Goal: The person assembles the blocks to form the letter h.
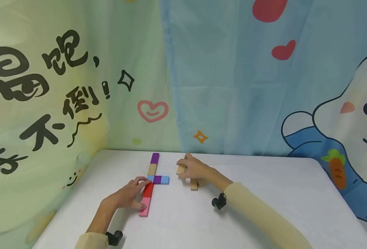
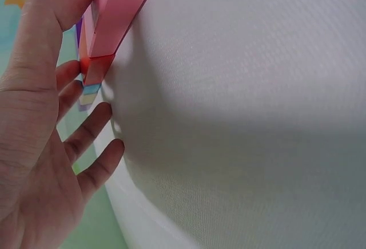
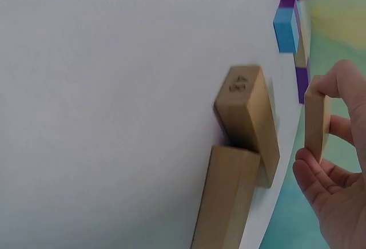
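Note:
My left hand [image 1: 124,196] rests along a row of coloured blocks. Its thumb touches the pink block [image 2: 117,8], and fingertips lie at the red block [image 1: 148,190] and the light blue block beyond it. Farther up the row come a natural wood block [image 1: 152,169] and a purple block [image 1: 154,158]. A short side branch holds another purple block [image 1: 157,180] and a light blue block [image 3: 287,28]. To the right, my right hand [image 1: 199,168] pinches a plain wooden block [image 3: 316,120] between thumb and fingers, held upright in the right wrist view.
Two loose wooden blocks lie against each other below my right hand: one with a dark marking [image 3: 247,103] on its end, the other plain [image 3: 226,194]. A white cloth [image 1: 258,204] covers the table. Printed curtains [image 1: 221,86] hang behind its far edge.

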Demonstrator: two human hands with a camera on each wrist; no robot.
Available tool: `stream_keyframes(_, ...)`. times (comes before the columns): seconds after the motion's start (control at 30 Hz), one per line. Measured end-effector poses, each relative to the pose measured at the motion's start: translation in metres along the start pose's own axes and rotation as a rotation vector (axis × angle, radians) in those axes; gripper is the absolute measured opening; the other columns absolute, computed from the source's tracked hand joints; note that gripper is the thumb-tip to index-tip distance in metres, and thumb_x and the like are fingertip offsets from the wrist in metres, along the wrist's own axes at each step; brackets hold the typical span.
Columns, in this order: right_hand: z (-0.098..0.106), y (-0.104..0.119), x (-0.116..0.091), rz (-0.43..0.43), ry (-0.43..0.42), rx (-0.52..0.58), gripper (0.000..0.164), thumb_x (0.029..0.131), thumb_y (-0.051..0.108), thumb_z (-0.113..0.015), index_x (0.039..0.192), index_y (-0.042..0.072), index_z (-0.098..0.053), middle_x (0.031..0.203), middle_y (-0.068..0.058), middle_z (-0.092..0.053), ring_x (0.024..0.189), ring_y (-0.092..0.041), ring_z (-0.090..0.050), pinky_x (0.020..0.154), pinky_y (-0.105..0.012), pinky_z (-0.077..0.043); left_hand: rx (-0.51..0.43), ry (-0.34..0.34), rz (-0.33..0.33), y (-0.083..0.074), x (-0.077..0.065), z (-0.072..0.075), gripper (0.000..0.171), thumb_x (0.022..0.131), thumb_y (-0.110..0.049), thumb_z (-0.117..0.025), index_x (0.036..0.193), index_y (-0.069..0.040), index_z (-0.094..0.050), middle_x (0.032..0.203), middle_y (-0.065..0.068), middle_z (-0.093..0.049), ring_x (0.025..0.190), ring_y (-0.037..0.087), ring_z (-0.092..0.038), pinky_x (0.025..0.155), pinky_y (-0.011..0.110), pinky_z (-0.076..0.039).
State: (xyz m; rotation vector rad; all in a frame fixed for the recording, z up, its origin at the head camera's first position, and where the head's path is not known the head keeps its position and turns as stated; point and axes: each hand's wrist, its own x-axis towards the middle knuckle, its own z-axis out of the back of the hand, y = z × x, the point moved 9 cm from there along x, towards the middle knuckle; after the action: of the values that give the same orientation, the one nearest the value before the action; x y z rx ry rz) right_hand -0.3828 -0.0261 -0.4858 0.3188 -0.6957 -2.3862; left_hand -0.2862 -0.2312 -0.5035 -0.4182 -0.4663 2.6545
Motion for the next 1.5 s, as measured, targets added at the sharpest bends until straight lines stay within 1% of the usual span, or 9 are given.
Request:
stream_keyframes(0.23, -0.01, 0.005, -0.004, 0.0, 0.013, 0.011, 0.056, 0.082, 0.032, -0.072, 0.133, 0.013, -0.058, 0.118, -0.008, -0.045, 0.092, -0.016, -0.048, 0.078, -0.029, -0.045, -0.011, 0.014, 0.014, 0.002, -0.001, -0.002, 0.09, 0.074, -0.043, -0.079, 0.149, -0.016, -0.036, 0.149, 0.007, -0.033, 0.131, 0.029, -0.039, 0.102, 0.055, -0.047)
stream_keyframes(0.37, -0.012, 0.009, -0.004, 0.016, 0.003, 0.007, 0.054, 0.081, 0.03, -0.073, 0.13, 0.011, -0.059, 0.122, -0.009, -0.05, 0.095, -0.015, -0.05, 0.082, -0.029, -0.048, -0.013, 0.016, 0.021, 0.003, -0.001, -0.002, 0.091, 0.074, -0.044, -0.079, 0.149, -0.017, -0.036, 0.149, 0.007, -0.032, 0.131, 0.029, -0.038, 0.102, 0.055, -0.047)
stream_keyframes(0.53, -0.015, 0.016, -0.005, 0.047, -0.016, -0.018, 0.053, 0.08, 0.028, -0.073, 0.127, 0.008, -0.061, 0.116, -0.008, -0.058, 0.092, -0.013, -0.051, 0.079, -0.028, -0.048, -0.013, 0.012, 0.027, 0.003, 0.0, -0.002, 0.091, 0.073, -0.045, -0.079, 0.149, -0.017, -0.036, 0.149, 0.006, -0.033, 0.131, 0.028, -0.039, 0.102, 0.054, -0.048)
stream_keyframes(0.77, -0.021, 0.023, -0.006, 0.054, -0.039, -0.104, 0.051, 0.08, 0.035, -0.071, 0.124, 0.009, -0.064, 0.105, -0.007, -0.062, 0.084, -0.012, -0.048, 0.07, -0.023, -0.044, -0.014, 0.008, 0.029, 0.003, 0.0, 0.0, 0.09, 0.074, -0.044, -0.079, 0.149, -0.017, -0.036, 0.149, 0.006, -0.033, 0.13, 0.027, -0.039, 0.102, 0.054, -0.048)
stream_keyframes(0.93, -0.026, 0.025, -0.006, 0.05, -0.068, -0.147, 0.05, 0.08, 0.036, -0.071, 0.123, 0.011, -0.065, 0.103, -0.006, -0.061, 0.084, -0.011, -0.048, 0.067, -0.021, -0.042, 0.008, 0.01, 0.026, 0.004, 0.0, 0.002, 0.09, 0.074, -0.044, -0.079, 0.149, -0.017, -0.036, 0.149, 0.006, -0.033, 0.13, 0.027, -0.04, 0.101, 0.054, -0.048)
stream_keyframes(1.07, -0.024, 0.028, -0.006, 0.041, -0.102, -0.216, 0.051, 0.08, 0.038, -0.07, 0.123, 0.012, -0.065, 0.103, -0.006, -0.06, 0.083, -0.012, -0.047, 0.064, -0.021, -0.039, 0.01, 0.006, 0.023, 0.004, 0.001, 0.004, 0.09, 0.074, -0.043, -0.079, 0.149, -0.018, -0.037, 0.149, 0.006, -0.033, 0.13, 0.027, -0.039, 0.101, 0.054, -0.048)
stream_keyframes(1.2, -0.023, 0.029, -0.006, 0.024, -0.112, -0.322, 0.052, 0.08, 0.043, -0.068, 0.124, 0.016, -0.065, 0.105, -0.005, -0.061, 0.086, -0.013, -0.048, 0.066, -0.022, -0.039, -0.014, 0.013, 0.017, 0.003, 0.002, 0.003, 0.09, 0.075, -0.044, -0.079, 0.149, -0.018, -0.036, 0.15, 0.006, -0.032, 0.132, 0.028, -0.038, 0.103, 0.055, -0.047)
stream_keyframes(1.27, -0.023, 0.028, -0.006, 0.015, -0.114, -0.342, 0.052, 0.08, 0.044, -0.067, 0.125, 0.017, -0.064, 0.107, -0.004, -0.061, 0.088, -0.014, -0.049, 0.068, -0.023, -0.041, -0.023, 0.015, 0.018, 0.003, 0.002, 0.001, 0.09, 0.075, -0.044, -0.079, 0.149, -0.018, -0.036, 0.15, 0.006, -0.032, 0.132, 0.028, -0.038, 0.103, 0.055, -0.047)
stream_keyframes(1.5, -0.015, 0.025, -0.009, -0.01, -0.149, -0.278, 0.053, 0.081, 0.043, -0.065, 0.127, 0.018, -0.062, 0.114, -0.005, -0.061, 0.096, -0.017, -0.054, 0.074, -0.027, -0.047, -0.027, 0.013, 0.042, 0.003, 0.0, 0.0, 0.09, 0.073, -0.044, -0.08, 0.148, -0.019, -0.037, 0.149, 0.005, -0.033, 0.131, 0.027, -0.039, 0.102, 0.055, -0.047)
